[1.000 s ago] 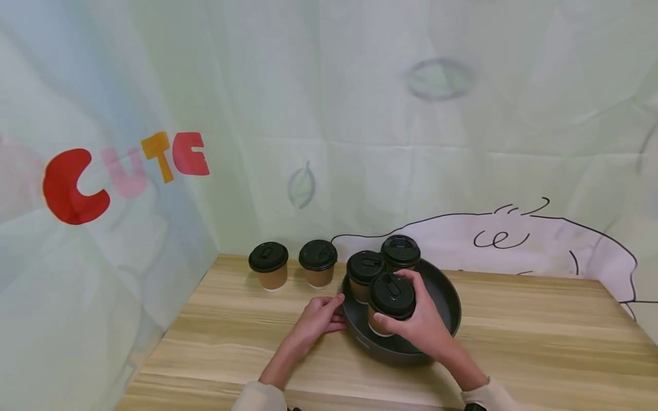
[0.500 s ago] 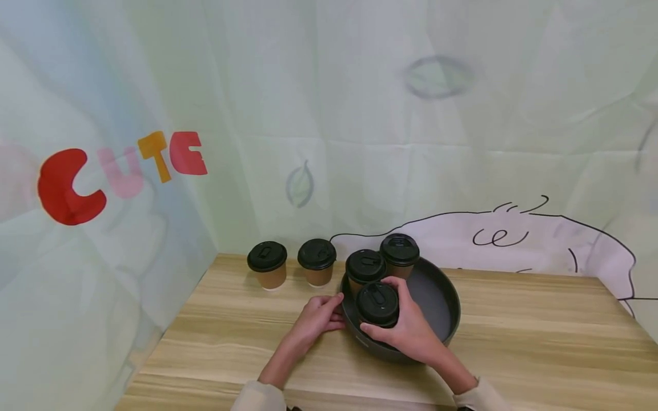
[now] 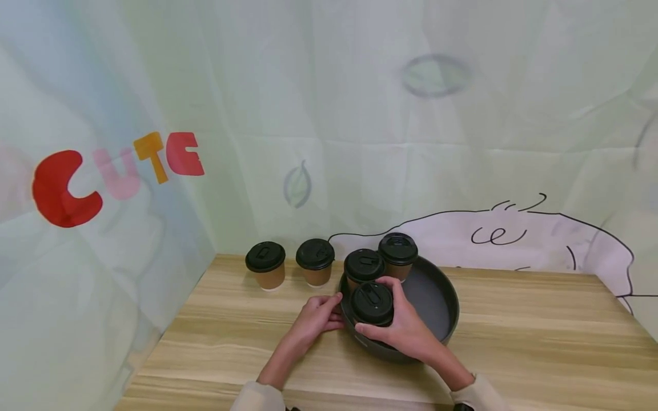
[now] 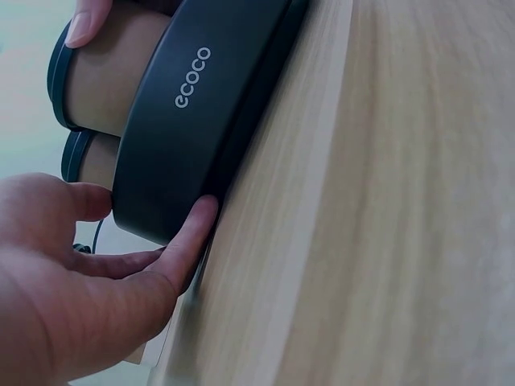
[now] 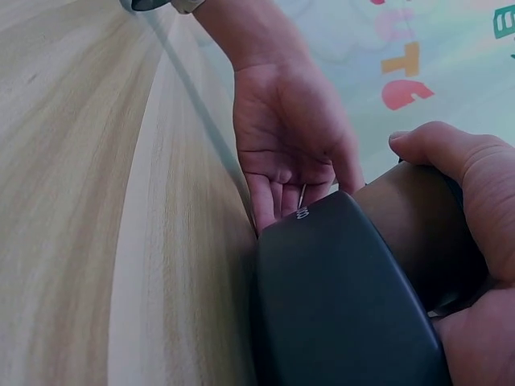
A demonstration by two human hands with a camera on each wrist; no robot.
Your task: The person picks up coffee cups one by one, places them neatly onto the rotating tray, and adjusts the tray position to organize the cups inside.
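Observation:
My right hand (image 3: 406,328) holds a brown paper coffee cup with a black lid (image 3: 372,302), thumb on its near side and fingers behind. That cup stands in the left part of a round dark pan (image 3: 434,299). Behind it in the pan are another lidded cup (image 3: 364,265) and, farther back, a third one (image 3: 398,249). My left hand (image 3: 315,317) grips the pan's left edge; in the left wrist view its thumb is at the rim and its fingers (image 4: 193,229) reach low on the outer wall, near the white "ecoco" lettering.
Two more lidded coffee cups stand on the wooden table (image 3: 524,337) left of the pan: one at the far left (image 3: 265,265) and one (image 3: 316,262) nearer the pan. A printed cloth backdrop (image 3: 360,114) rises behind and along the left side.
My right hand has moved left and slightly down with the cup, setting it close in front of the second cup in the pan. The left hand has stayed at the pan's edge.

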